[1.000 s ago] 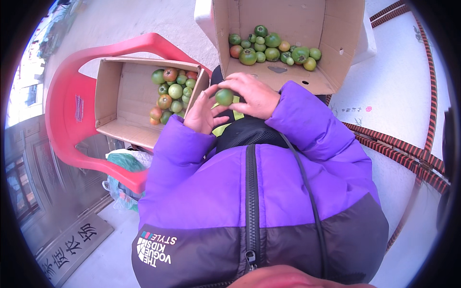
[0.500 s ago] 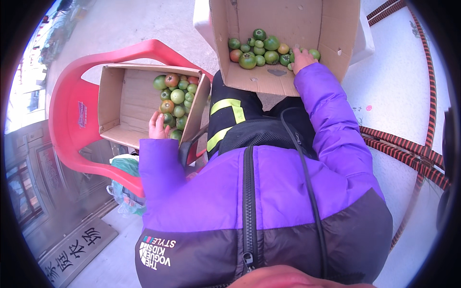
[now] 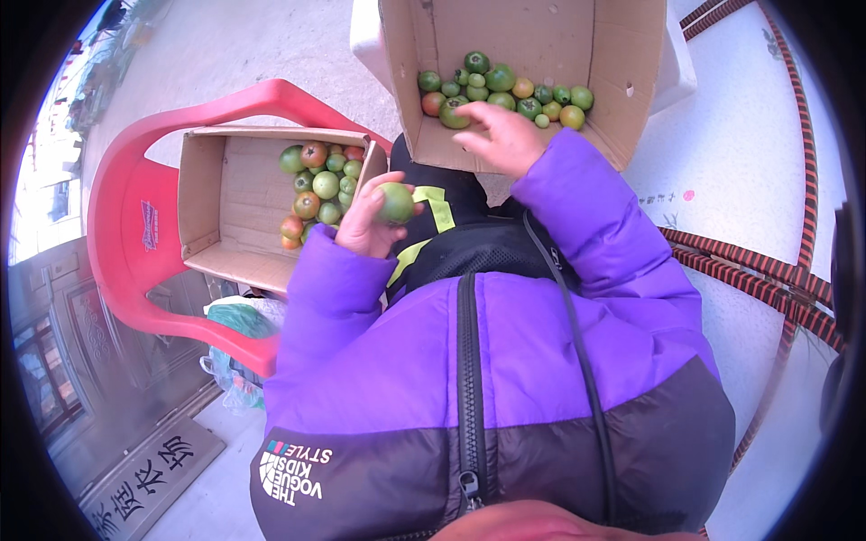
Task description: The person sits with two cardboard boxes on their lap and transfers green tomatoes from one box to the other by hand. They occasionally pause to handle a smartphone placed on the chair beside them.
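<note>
A green tomato [image 3: 396,204] is gripped in my left hand [image 3: 365,221], just outside the near right edge of the left cardboard box [image 3: 244,194]. That box holds a heap of green and reddish tomatoes [image 3: 326,185] along its right side. My right hand [image 3: 505,137] hovers over the near edge of the second cardboard box [image 3: 514,32], its fingers apart and nothing seen in them. Several green, orange and reddish tomatoes [image 3: 501,77] lie in a band across this box, beyond my right hand.
The left box rests on a red plastic chair [image 3: 126,207]. Beneath the chair's near arm are plastic bags [image 3: 239,316]. The second box stands on something white [image 3: 367,36] in front of my knees. Striped red-and-black bands [image 3: 749,279] cross the white surface at right.
My left hand has come out of the left box, rightward, with a green tomato. My right hand has left the tomatoes in the other box and moved left and nearer to me.
</note>
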Demonstrator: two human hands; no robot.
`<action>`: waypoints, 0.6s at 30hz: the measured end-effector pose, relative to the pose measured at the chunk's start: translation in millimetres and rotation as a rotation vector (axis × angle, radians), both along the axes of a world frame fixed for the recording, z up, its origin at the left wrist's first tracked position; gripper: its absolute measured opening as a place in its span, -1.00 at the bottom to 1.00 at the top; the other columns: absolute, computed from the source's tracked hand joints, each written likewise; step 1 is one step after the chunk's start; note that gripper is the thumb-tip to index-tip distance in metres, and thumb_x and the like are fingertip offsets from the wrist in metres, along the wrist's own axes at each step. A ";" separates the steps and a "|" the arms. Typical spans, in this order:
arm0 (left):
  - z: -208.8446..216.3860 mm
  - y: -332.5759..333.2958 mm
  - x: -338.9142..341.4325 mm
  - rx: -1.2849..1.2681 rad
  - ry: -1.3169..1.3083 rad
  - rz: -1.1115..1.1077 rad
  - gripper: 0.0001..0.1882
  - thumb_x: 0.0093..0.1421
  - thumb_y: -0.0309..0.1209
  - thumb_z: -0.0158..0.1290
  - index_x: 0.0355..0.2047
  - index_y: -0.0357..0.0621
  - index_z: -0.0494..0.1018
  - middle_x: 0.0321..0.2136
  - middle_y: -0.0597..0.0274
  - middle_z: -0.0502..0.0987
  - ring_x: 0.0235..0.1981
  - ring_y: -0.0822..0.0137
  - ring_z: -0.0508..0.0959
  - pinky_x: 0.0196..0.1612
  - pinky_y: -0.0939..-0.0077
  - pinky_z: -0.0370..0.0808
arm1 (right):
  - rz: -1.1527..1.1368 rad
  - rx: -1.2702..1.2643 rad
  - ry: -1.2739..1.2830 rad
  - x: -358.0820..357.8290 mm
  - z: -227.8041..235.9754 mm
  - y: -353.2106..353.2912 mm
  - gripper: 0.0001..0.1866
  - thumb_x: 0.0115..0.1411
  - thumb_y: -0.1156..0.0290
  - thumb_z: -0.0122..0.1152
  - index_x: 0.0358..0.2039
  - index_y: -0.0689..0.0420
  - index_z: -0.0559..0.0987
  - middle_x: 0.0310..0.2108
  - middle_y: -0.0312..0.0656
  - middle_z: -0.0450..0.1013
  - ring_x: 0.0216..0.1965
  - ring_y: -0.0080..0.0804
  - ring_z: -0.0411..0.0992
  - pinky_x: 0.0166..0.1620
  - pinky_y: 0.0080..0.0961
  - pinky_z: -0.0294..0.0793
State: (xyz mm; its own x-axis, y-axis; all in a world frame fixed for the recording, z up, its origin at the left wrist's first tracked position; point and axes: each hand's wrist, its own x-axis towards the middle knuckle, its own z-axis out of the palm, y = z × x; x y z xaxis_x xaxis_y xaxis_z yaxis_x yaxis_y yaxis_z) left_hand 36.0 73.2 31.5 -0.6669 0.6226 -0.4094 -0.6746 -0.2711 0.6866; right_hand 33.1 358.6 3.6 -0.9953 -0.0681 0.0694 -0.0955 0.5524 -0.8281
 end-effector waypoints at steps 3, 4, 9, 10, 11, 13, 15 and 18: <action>-3.9 -40.0 -8.6 -0.090 0.050 0.258 -0.49 0.29 -0.13 0.02 0.18 -0.04 0.25 -0.01 0.14 0.47 -0.06 0.15 0.55 -0.34 0.56 0.55 | -0.276 0.656 -0.280 -15.3 -44.9 55.3 -0.54 0.07 0.25 0.27 -0.01 0.11 0.47 -0.13 0.07 0.47 -0.06 0.01 0.46 -0.02 -0.13 0.44; -5.7 -54.8 -15.6 -0.178 0.047 0.366 -0.49 0.29 -0.14 0.02 0.18 -0.02 0.25 -0.03 0.15 0.48 -0.05 0.15 0.54 -0.30 0.53 0.55 | -0.301 0.720 -0.352 -22.7 -60.6 67.5 -0.56 0.07 0.27 0.26 -0.02 0.10 0.46 -0.13 0.07 0.47 -0.05 0.01 0.46 -0.03 -0.12 0.44; -13.5 -99.6 -19.7 -0.540 -0.055 0.685 -0.50 0.29 -0.20 0.04 0.21 0.08 0.23 0.07 0.11 0.37 0.02 0.10 0.49 -0.13 0.34 0.56 | -0.303 0.734 -0.435 -35.7 -100.8 93.8 -0.69 0.15 0.42 0.08 -0.06 0.08 0.42 -0.10 0.07 0.47 -0.07 0.02 0.48 -0.01 -0.09 0.44; -13.7 -102.4 -17.8 -0.555 -0.059 0.695 -0.49 0.29 -0.21 0.04 0.22 0.10 0.22 0.10 0.09 0.33 0.03 0.09 0.48 -0.11 0.31 0.56 | -0.296 0.738 -0.421 -35.9 -102.7 93.3 -0.71 0.16 0.45 0.04 -0.07 0.08 0.42 -0.10 0.08 0.47 -0.07 0.03 0.49 -0.01 -0.09 0.44; -13.1 -104.0 -15.3 -0.559 -0.062 0.703 -0.49 0.29 -0.22 0.04 0.23 0.11 0.21 0.13 0.07 0.29 0.04 0.08 0.47 -0.08 0.28 0.55 | -0.297 0.742 -0.426 -36.1 -103.4 92.7 -0.71 0.17 0.47 0.02 -0.07 0.09 0.42 -0.10 0.08 0.46 -0.06 0.04 0.48 -0.01 -0.09 0.44; -10.2 -104.3 -12.4 -0.541 -0.022 0.680 -0.47 0.30 -0.23 0.03 0.24 0.04 0.19 0.20 0.05 0.19 0.06 0.06 0.45 -0.03 0.28 0.53 | -0.301 0.754 -0.425 -34.6 -101.8 92.4 -0.71 0.17 0.51 -0.03 -0.07 0.09 0.41 -0.09 0.09 0.46 -0.05 0.05 0.47 -0.01 -0.10 0.44; -6.6 -99.9 -12.0 -0.519 0.032 0.654 -0.46 0.31 -0.22 0.01 0.25 0.00 0.19 0.20 0.07 0.22 0.07 0.09 0.45 -0.02 0.31 0.52 | -0.314 0.769 -0.434 -34.8 -97.8 88.9 -0.74 0.17 0.49 -0.01 -0.10 0.11 0.42 -0.10 0.08 0.46 -0.07 0.06 0.47 -0.02 -0.10 0.44; -0.4 -85.7 -11.0 -0.478 0.032 0.535 -0.46 0.33 -0.19 -0.03 0.25 -0.05 0.18 0.18 0.10 0.30 0.08 0.17 0.45 -0.02 0.37 0.50 | -0.372 0.700 -0.253 -29.4 -77.4 80.7 -0.72 0.14 0.46 0.08 -0.10 0.11 0.45 -0.09 0.08 0.45 -0.09 0.05 0.48 -0.06 -0.11 0.47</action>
State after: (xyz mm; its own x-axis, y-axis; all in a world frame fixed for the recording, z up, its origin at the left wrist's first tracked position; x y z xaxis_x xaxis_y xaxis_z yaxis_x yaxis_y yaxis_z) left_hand 25.0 -12.5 31.1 -0.8468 -0.0352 -0.5307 -0.5109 -0.2237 0.8300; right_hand 3.7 439.4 -73.8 -0.9411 0.3244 -0.0957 0.3382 0.9065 -0.2528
